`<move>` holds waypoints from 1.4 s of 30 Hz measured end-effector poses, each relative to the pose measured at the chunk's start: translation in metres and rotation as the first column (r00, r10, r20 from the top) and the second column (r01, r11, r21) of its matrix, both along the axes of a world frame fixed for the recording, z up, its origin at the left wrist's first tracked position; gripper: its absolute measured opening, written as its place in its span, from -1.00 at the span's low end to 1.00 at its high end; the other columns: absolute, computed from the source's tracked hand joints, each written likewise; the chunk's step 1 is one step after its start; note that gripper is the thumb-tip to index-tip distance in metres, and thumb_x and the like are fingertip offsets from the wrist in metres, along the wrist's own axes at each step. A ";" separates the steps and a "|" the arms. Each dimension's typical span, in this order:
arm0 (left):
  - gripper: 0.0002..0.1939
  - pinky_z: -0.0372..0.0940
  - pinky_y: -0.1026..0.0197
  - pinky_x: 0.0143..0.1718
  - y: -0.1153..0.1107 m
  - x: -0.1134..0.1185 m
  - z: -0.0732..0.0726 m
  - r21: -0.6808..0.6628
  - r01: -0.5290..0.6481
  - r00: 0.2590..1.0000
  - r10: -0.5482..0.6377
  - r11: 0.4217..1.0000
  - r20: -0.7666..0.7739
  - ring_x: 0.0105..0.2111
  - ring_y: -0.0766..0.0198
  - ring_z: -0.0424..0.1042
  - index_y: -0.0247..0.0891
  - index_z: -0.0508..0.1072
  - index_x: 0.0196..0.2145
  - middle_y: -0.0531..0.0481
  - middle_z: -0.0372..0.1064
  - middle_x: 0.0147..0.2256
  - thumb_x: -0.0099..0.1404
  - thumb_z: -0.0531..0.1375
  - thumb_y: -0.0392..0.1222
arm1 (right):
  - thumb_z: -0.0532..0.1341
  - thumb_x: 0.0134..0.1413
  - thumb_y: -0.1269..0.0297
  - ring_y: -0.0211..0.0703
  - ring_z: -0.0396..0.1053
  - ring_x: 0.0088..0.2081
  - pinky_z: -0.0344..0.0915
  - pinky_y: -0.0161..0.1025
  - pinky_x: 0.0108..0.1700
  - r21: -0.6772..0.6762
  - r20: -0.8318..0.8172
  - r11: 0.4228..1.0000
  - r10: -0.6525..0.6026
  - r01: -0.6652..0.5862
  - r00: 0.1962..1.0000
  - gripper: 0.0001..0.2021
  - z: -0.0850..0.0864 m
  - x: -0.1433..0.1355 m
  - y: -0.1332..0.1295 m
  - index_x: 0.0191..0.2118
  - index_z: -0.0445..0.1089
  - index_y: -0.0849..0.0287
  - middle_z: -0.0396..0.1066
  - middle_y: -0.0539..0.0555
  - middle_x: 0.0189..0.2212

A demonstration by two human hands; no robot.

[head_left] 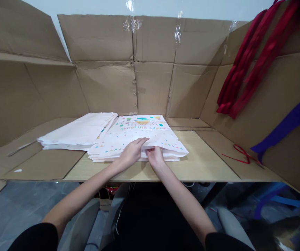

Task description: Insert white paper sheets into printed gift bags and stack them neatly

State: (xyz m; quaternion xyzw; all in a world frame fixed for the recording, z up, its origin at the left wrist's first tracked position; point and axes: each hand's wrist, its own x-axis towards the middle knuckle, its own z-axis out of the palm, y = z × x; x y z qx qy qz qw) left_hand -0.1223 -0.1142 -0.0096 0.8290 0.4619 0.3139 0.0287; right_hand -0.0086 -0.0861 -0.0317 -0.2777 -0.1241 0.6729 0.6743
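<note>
A stack of white flat bags (pixel 139 134) lies in front of me, the top one printed with colourful dots, triangles and "HAPPY BIRTHDAY", upside down to me. Its near edge is lifted, leaving a gap between layers. My left hand (pixel 131 152) rests on this near edge with its fingers stretched out flat to the right. My right hand (pixel 155 156) is palm up at the gap, its curled fingers gripping the lifted edge and partly hidden under the top layer. Left of it sits a second stack of plain white pieces (pixel 79 130), overlapping the printed stack.
Cardboard walls (pixel 105 87) enclose the wooden table (pixel 204 157) at the back and both sides. Red ribbons (pixel 244 76) and a blue ribbon (pixel 288 120) hang at the right. A thin red ribbon loop (pixel 241 155) lies on the right cardboard.
</note>
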 end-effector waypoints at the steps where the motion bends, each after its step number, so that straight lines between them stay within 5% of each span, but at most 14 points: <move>1: -0.32 0.18 0.14 0.11 -0.002 -0.006 0.000 0.006 -0.045 0.999 0.045 0.999 -0.007 0.09 0.20 0.26 -0.35 0.26 0.15 -0.15 0.26 0.11 0.04 -0.07 -0.54 | 0.02 -0.10 0.58 -0.25 0.38 -0.38 0.36 -0.34 -0.26 -0.006 -0.012 1.000 0.003 -0.004 1.000 -0.65 -0.001 0.009 -0.001 -0.16 0.35 0.21 0.44 0.01 -0.41; 7: -0.47 0.17 0.11 0.10 -0.013 -0.073 -0.007 -0.026 -0.363 0.932 0.363 0.931 -0.016 0.07 0.13 0.29 -0.33 0.29 0.12 -0.13 0.30 0.07 0.18 -0.05 -0.35 | 0.04 -0.03 0.56 -0.23 0.41 -0.29 0.37 -0.27 -0.14 0.008 0.057 0.987 -0.163 0.162 0.985 -0.59 -0.016 0.074 0.015 -0.02 0.31 0.16 0.46 0.04 -0.28; 12: -0.41 0.18 0.02 0.03 -0.019 -0.124 -0.016 -0.111 -0.653 0.754 0.656 0.749 -0.011 -0.01 -0.05 0.32 -0.42 0.30 0.11 -0.27 0.35 -0.04 0.15 0.04 -0.10 | -0.02 0.02 0.59 -0.22 0.41 -0.24 0.39 -0.25 -0.15 -0.015 0.041 0.980 -0.197 0.198 0.979 -0.57 -0.013 0.091 0.026 -0.01 0.30 0.13 0.44 0.04 -0.20; 14: -0.36 0.25 0.06 -0.08 -0.018 -0.136 -0.021 -0.265 -0.665 0.717 0.696 0.699 0.038 -0.14 -0.01 0.39 -0.42 0.30 0.11 -0.22 0.40 -0.17 0.11 0.05 -0.06 | -0.02 0.01 0.60 -0.21 0.41 -0.23 0.40 -0.22 -0.14 -0.018 0.034 0.976 -0.217 0.217 0.976 -0.55 -0.011 0.086 0.024 0.00 0.29 0.11 0.44 0.03 -0.18; 17: -0.35 0.28 0.19 -0.29 -0.016 -0.140 -0.029 -0.428 -0.538 0.714 0.662 0.726 0.226 -0.34 0.14 0.42 -0.38 0.29 0.10 -0.10 0.40 -0.32 0.06 0.03 -0.08 | 0.01 -0.05 0.62 -0.20 0.41 -0.20 0.40 -0.20 -0.11 0.002 0.088 0.974 -0.226 0.226 0.970 -0.52 -0.013 0.078 0.021 -0.01 0.30 0.08 0.43 0.02 -0.17; 23: -0.35 0.21 0.26 -0.40 -0.018 -0.128 -0.028 -0.370 -0.555 0.634 0.667 0.745 0.392 -0.47 0.22 0.37 -0.35 0.29 0.09 -0.03 0.39 -0.40 -0.01 0.04 -0.16 | 0.19 -0.15 0.48 -0.14 0.39 -0.12 0.37 -0.18 -0.06 0.231 0.313 0.946 -0.293 0.226 0.904 -0.61 -0.036 0.089 0.016 -0.09 0.34 0.16 0.43 0.08 -0.16; 26: -0.38 0.20 0.26 -0.43 -0.021 -0.125 -0.026 -0.343 -0.589 0.620 0.682 0.731 0.388 -0.47 0.22 0.36 -0.34 0.33 0.05 -0.06 0.41 -0.36 -0.01 0.03 -0.16 | 0.24 -0.10 0.29 -0.06 0.41 -0.16 0.38 -0.20 -0.14 0.287 0.599 0.946 -0.300 0.150 0.743 -0.72 -0.043 0.109 0.011 -0.20 0.40 0.23 0.45 0.15 -0.24; 30: -0.42 0.15 0.25 -0.50 -0.021 -0.126 -0.028 -0.345 -0.598 0.619 0.691 0.723 0.373 -0.57 0.22 0.28 -0.34 0.41 -0.02 0.01 0.32 -0.54 0.00 -0.03 -0.18 | 0.16 0.03 0.13 -0.05 0.44 -0.45 0.36 -0.23 -0.41 0.061 0.942 0.998 -0.056 -0.003 0.331 -0.72 -0.032 0.132 -0.006 -0.44 0.44 0.28 0.45 0.18 -0.48; 33: -0.42 0.17 0.23 -0.45 -0.018 -0.130 -0.031 -0.338 -0.632 0.597 0.716 0.698 0.362 -0.53 0.17 0.32 -0.36 0.43 -0.01 0.00 0.30 -0.57 0.02 -0.05 -0.18 | 0.05 0.14 0.03 -0.11 0.35 -0.61 0.25 -0.25 -0.51 -0.089 0.994 0.995 0.086 0.036 0.074 -0.54 -0.012 0.143 -0.022 -0.61 0.37 0.25 0.37 0.16 -0.65; 37: -0.40 0.18 0.19 -0.39 -0.014 -0.134 -0.034 -0.353 -0.668 0.570 0.755 0.655 0.322 -0.49 0.12 0.34 -0.41 0.39 0.02 -0.02 0.31 -0.58 0.04 -0.04 -0.18 | 0.04 0.16 0.02 0.01 0.38 -0.49 0.15 -0.22 -0.46 -0.050 0.913 0.968 0.144 0.247 -0.381 -0.49 0.003 0.155 -0.031 -0.70 0.34 0.19 0.36 0.18 -0.65; 39: -0.55 0.18 0.18 -0.39 -0.014 -0.135 -0.034 -0.364 -0.651 0.578 0.746 0.666 0.332 -0.47 0.11 0.33 -0.36 0.48 -0.18 -0.04 0.32 -0.57 0.06 -0.05 -0.17 | 0.10 0.12 0.13 0.07 0.40 -0.38 0.13 -0.22 -0.44 -0.009 0.877 0.970 0.126 0.244 -0.464 -0.62 0.001 0.160 -0.026 -0.63 0.38 0.20 0.40 0.20 -0.56; 42: -0.74 0.16 0.17 -0.41 -0.015 -0.134 -0.034 -0.385 -0.647 0.542 0.752 0.659 0.376 -0.48 0.12 0.31 -0.23 0.38 -0.54 -0.06 0.30 -0.58 0.08 -0.07 -0.18 | 0.17 0.02 0.34 -0.03 0.41 -0.36 0.16 -0.28 -0.39 0.037 0.940 0.990 0.012 0.137 -0.340 -0.86 -0.009 0.162 -0.011 -0.33 0.45 0.24 0.45 0.14 -0.46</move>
